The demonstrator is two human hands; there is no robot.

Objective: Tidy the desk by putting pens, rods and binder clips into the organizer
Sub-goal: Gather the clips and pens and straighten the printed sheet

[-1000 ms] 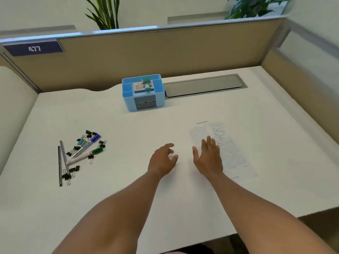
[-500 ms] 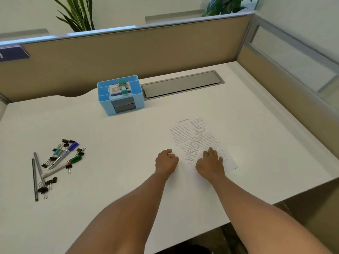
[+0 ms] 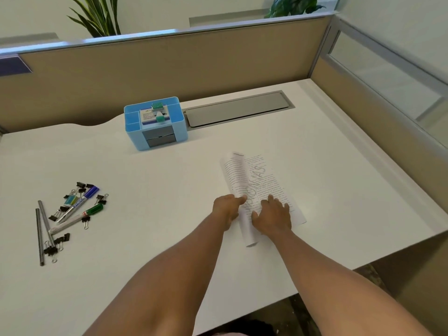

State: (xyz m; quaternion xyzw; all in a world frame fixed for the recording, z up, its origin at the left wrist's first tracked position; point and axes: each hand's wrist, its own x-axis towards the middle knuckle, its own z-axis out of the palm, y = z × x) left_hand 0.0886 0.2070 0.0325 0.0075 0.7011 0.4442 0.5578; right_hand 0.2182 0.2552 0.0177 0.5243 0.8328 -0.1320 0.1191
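A blue desk organizer (image 3: pixel 155 122) stands at the back of the white desk (image 3: pixel 145 180). Far to the left lie a blue-capped marker (image 3: pixel 81 201), a green-capped marker (image 3: pixel 82 215), two grey rods (image 3: pixel 41 229) and several black binder clips (image 3: pixel 54 248), all loose in one cluster. Both hands are away from them, on a printed paper sheet (image 3: pixel 263 175) at centre right. My left hand (image 3: pixel 226 209) grips the sheet's left edge, which is lifted and curled into a roll. My right hand (image 3: pixel 272 215) lies flat on the sheet with fingers spread.
A grey cable-tray cover (image 3: pixel 237 109) is set into the desk behind the sheet. Tan partition walls (image 3: pixel 169 66) close the back and right sides. The desk's front edge runs close below my forearms at the right.
Both hands moved forward onto the paper sheet. Its left edge has lifted and curled over into a roll under my left hand. The view shifted right.
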